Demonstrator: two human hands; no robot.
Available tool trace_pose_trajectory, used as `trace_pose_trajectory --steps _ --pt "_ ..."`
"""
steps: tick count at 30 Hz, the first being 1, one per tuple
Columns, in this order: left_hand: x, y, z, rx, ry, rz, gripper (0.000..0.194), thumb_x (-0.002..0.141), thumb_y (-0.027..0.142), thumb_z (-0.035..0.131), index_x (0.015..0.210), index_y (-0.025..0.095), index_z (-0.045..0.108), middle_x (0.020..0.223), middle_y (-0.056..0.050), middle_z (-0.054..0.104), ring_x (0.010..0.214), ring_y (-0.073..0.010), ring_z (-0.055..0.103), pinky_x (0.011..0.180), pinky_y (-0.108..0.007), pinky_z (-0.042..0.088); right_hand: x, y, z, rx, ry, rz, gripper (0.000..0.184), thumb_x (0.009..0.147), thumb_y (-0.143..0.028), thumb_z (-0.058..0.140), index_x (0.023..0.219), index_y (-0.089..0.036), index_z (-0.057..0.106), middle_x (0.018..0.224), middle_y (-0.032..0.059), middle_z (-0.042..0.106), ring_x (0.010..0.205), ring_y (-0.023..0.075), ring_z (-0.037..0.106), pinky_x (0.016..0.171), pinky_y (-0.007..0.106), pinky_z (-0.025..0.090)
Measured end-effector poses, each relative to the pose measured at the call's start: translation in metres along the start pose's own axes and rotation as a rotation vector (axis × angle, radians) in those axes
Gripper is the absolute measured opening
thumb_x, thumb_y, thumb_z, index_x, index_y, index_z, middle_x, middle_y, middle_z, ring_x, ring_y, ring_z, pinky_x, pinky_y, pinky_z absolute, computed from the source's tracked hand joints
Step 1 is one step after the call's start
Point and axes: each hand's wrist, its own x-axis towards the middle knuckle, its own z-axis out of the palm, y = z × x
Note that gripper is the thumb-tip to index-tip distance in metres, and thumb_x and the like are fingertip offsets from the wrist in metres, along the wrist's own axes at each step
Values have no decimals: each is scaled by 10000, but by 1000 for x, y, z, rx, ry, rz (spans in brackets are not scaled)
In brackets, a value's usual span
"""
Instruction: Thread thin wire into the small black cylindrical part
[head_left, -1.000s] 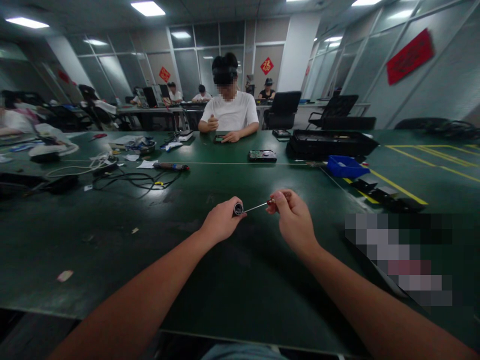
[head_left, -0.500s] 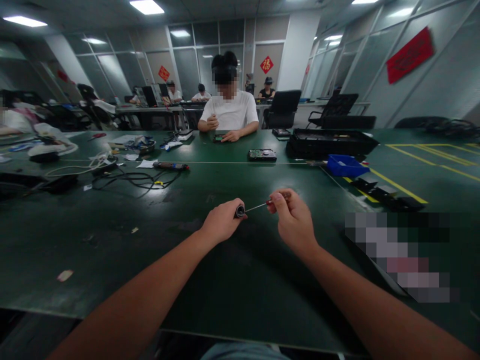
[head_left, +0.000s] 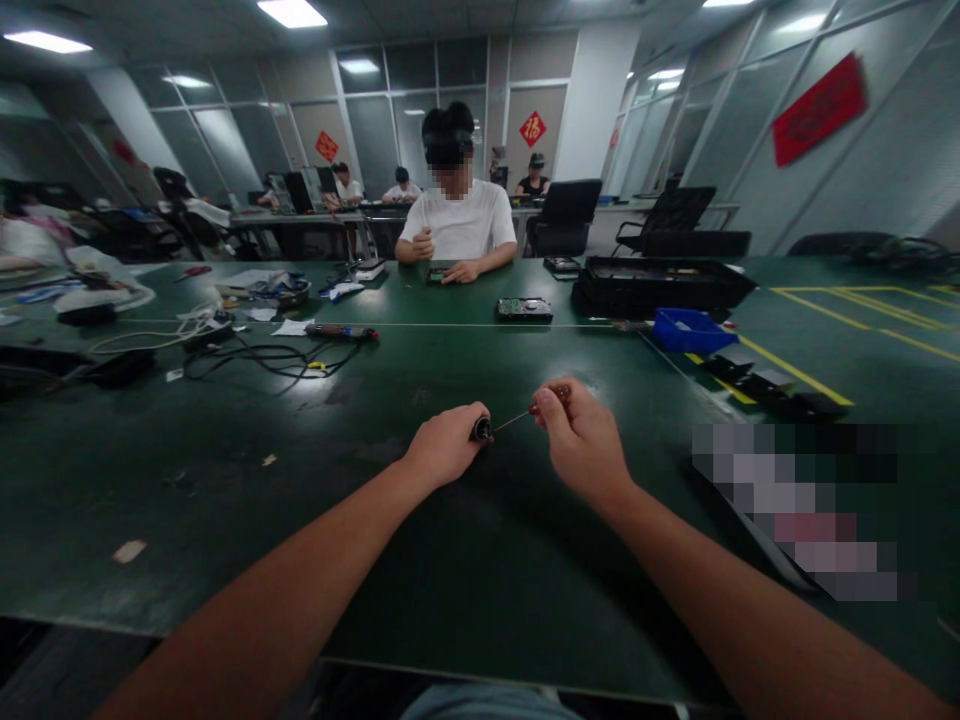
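My left hand (head_left: 447, 444) is closed around a small dark cylindrical part (head_left: 481, 430), whose round end faces right. Most of that part is hidden by the fingers. In my right hand (head_left: 589, 440) is a screwdriver (head_left: 513, 421) with a reddish-brown handle, pinched between thumb and fingers. Its thin shaft points left and down, and the tip meets the near edge of the part's round end. Both hands are above the green table (head_left: 480, 580).
A hard drive (head_left: 524, 309) lies farther out; a co-worker (head_left: 459, 225) sits opposite. Cables (head_left: 277, 365) and a pen-like tool (head_left: 341, 332) lie left. At right are a black tray (head_left: 664, 287), a blue bin (head_left: 691, 330), black blocks (head_left: 772, 388) and a blurred-out flat object (head_left: 795, 520).
The round end of the part has turned in my left hand. My right hand has moved slightly left, and the screwdriver slants more steeply down to the part.
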Motion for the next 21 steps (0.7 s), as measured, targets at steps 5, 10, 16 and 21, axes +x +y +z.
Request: trace_pose_trajectory --steps 5,10,16,21 --pt "0 0 -3 -23 19 -12 98 880 333 602 952 270 577 974 -16 691 852 -220 634 654 -296 392 1 0 -1 -62 -3 14 260 976 -400 446 879 -208 592 710 20 652 635 167 601 588 291 384" --pt "-1 0 -5 -63 30 -54 108 884 337 609 954 256 588 953 -26 691 832 -205 638 661 -294 396 3 -2 -4 -125 10 -19 280 973 -389 435 825 -206 587 730 36 640 665 176 581 606 304 379" --pt "0 -4 -3 -14 110 -109 131 884 349 607 982 267 575 938 -29 689 842 -221 635 653 -291 388 0 -3 4 -185 -248 -74 172 905 -183 450 976 -198 606 771 30 657 651 164 581 604 293 383" --pt "2 -7 -4 23 138 -202 148 887 363 601 999 268 581 943 -39 693 847 -219 634 659 -288 394 -9 -1 19 -316 -528 -140 149 883 -267 558 957 -235 684 776 31 686 655 176 598 585 293 376"
